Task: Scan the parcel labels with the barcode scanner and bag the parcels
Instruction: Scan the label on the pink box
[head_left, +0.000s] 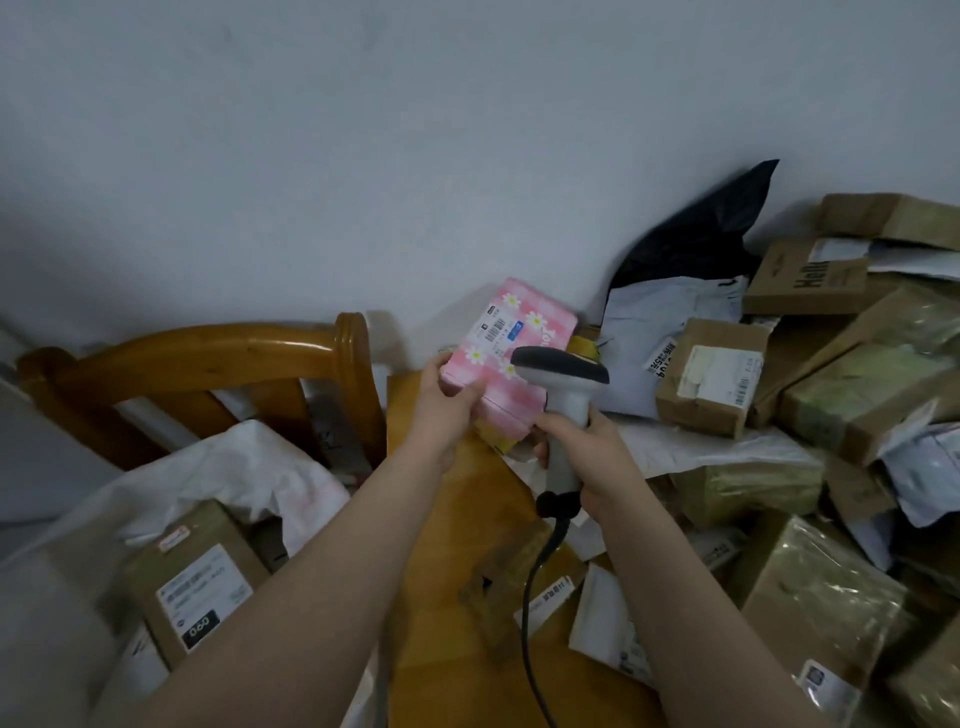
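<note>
White bag (244, 462) sitting far left with its mouth gaping, a labelled cardboard box (195, 579) lying inside it. Wooden chair (218, 353) standing behind the bag, against the grey wall (363, 130). Left hand (449, 400) gripping the pink parcel (519, 306) by its lower left corner, thumb lying across the front face, other fingers curling behind. Parcel being held up above the far end of the wooden table (447, 525), tilted, daisy print, its label (500, 326) facing the camera. Barcode scanner (563, 379) overlapping the parcel's lower right part in view; cannot tell if they are touching. Right hand (589, 449) wrapping round the scanner's grey handle, fingers curled tight. Black cable (532, 597) hanging from the handle base and trailing down over the table. Further right, a heap of parcels covering the table: a brown box (709, 376) with a white label, grey mailers, tape-wrapped cartons, and a black bag (696, 228) leaning on the wall behind.
</note>
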